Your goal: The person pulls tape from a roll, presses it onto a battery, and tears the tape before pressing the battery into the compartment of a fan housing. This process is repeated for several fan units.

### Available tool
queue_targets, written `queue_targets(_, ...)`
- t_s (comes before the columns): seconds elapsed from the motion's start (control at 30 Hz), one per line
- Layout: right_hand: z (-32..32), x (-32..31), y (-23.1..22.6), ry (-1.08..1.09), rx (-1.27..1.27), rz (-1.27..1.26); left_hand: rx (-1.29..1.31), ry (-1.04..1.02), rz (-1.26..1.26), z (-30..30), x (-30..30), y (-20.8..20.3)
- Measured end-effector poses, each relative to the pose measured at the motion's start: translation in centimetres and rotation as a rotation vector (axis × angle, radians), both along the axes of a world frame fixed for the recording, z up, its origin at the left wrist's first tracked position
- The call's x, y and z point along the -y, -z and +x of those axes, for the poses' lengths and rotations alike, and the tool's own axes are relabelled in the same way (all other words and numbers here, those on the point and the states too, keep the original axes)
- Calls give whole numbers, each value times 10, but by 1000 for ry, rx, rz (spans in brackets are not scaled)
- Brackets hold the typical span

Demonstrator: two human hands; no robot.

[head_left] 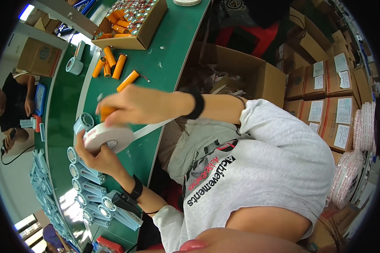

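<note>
My left hand (98,158) comes up from below, a black band on its wrist, and holds a wide roll of white tape (109,137) just above the green table (164,46). My right hand (133,105) reaches across from the right, also wearing a black wristband. Its fingertips pinch an orange cylindrical cell (107,112) against the top of the roll. A strip of white tape (152,127) runs from the roll toward my body.
Several loose orange cells (114,66) lie beyond my hands, before an open cardboard box (133,23) of more cells. A row of light-blue tube parts (86,179) lines the table's left side. Another person (10,105) sits at far left. Labelled cartons (329,109) stack on the right.
</note>
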State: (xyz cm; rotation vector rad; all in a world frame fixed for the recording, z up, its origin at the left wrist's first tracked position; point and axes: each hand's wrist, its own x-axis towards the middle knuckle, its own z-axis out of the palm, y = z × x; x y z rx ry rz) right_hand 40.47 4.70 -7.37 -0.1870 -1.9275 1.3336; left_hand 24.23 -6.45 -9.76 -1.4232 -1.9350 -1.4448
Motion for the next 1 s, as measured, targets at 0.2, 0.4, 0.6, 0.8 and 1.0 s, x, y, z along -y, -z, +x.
queue_targets(0.2,-36,-1,22,85,-33,-216,16,77,-131,11,-12,0)
queue_targets(0.4,-21,-60,-34,42,-1082,-573,-173,128,-510,6,-24,5)
queue_targets(0.6,26,-60,-51,-3,-599,1,-288,118,-547,-68,-50,-21)
queue_targets(0.8,43,-33,-11,84,-1,261,-104,56,-815,-147,-26,1)
queue_targets(1.0,34,-3,-3,-25,57,-58,668,-210,-329,-90,62,10)
